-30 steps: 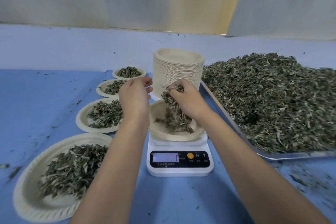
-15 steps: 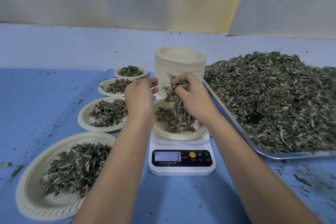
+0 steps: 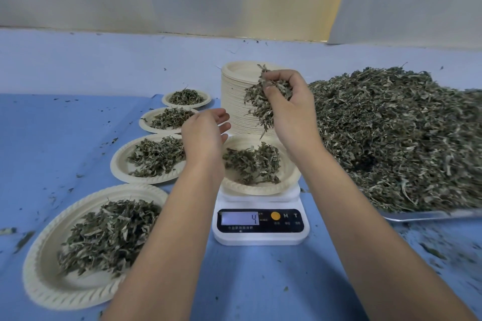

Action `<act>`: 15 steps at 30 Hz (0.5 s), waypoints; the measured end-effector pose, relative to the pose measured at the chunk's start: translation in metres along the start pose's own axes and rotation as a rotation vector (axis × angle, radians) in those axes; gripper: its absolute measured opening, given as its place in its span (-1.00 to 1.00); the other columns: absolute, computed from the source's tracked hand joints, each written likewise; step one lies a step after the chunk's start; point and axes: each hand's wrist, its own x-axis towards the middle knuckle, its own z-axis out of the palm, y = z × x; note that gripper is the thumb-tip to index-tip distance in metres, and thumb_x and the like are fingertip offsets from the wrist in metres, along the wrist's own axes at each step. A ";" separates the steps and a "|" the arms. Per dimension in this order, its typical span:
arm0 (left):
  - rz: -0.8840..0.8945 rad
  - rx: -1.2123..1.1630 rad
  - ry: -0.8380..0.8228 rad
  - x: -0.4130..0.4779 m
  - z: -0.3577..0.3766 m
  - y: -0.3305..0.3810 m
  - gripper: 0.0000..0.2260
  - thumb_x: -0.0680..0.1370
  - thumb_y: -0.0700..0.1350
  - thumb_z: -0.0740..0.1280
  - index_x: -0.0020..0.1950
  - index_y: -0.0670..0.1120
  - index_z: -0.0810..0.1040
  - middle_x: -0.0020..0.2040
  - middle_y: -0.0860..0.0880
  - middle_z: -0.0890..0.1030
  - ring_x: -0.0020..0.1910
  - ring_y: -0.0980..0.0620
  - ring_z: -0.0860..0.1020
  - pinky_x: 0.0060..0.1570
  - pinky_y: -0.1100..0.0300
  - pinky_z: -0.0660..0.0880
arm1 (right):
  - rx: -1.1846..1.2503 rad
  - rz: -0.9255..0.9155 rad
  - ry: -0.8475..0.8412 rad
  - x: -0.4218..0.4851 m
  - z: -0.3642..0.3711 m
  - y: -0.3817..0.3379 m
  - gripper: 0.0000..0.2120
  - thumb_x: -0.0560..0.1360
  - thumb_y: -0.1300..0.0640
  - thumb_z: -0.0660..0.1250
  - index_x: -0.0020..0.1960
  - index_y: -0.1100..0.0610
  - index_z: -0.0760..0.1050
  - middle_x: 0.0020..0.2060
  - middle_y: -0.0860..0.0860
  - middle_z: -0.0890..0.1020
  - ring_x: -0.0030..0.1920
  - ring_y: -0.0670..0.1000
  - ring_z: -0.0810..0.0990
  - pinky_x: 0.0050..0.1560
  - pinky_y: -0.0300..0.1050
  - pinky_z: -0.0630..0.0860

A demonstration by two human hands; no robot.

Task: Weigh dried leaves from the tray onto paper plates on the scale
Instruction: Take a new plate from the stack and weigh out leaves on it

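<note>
A white digital scale [image 3: 260, 227] stands in the middle and its display reads 4. On it sits a paper plate [image 3: 289, 180] with a small heap of dried leaves [image 3: 251, 164]. My right hand [image 3: 292, 109] is raised above the plate and grips a bunch of leaves [image 3: 260, 98]. My left hand [image 3: 204, 135] hovers to the left of the plate, fingers straight, holding nothing. To the right lies the metal tray [image 3: 427, 215], piled high with dried leaves [image 3: 396, 133].
Several filled paper plates run along the left, from a large near one [image 3: 44, 276] to a small far one [image 3: 186, 98]. A tall stack of unused plates [image 3: 234, 101] stands behind the scale. Leaf crumbs are scattered on the blue table cover [image 3: 65, 138].
My right hand has risen from the plate with a bunch of leaves, leaving a heap behind. The scale reading went from blank to 3 to 4. My left hand opened slightly.
</note>
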 end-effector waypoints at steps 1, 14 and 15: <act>-0.018 -0.012 -0.004 -0.001 0.001 0.000 -0.79 0.57 -0.26 0.14 -0.07 -0.11 0.56 -0.12 0.00 0.63 -0.19 0.13 0.57 -0.15 0.29 0.49 | -0.014 0.005 -0.007 -0.001 0.000 0.000 -0.88 0.55 0.29 0.25 0.00 0.10 0.49 -0.13 -0.19 0.55 -0.26 -0.41 0.49 -0.19 -0.53 0.35; -0.273 -0.569 -0.266 -0.013 0.032 -0.006 -0.68 0.61 0.14 0.16 -0.19 -0.02 0.53 -0.36 0.06 0.59 -0.22 0.14 0.57 -0.25 0.29 0.46 | -0.005 0.121 -0.184 -0.023 0.025 0.003 -0.87 0.57 0.21 0.23 0.06 0.02 0.47 -0.03 -0.13 0.60 0.02 -0.11 0.58 0.11 -0.11 0.50; -0.252 -0.620 -0.257 -0.013 0.033 -0.007 -0.69 0.62 0.11 0.16 -0.19 -0.03 0.51 -0.41 0.07 0.57 -0.26 0.16 0.54 -0.28 0.33 0.44 | -0.023 0.128 -0.183 -0.024 0.026 0.003 -0.87 0.57 0.19 0.23 0.09 0.03 0.47 0.01 -0.10 0.60 0.05 -0.06 0.58 0.14 -0.05 0.50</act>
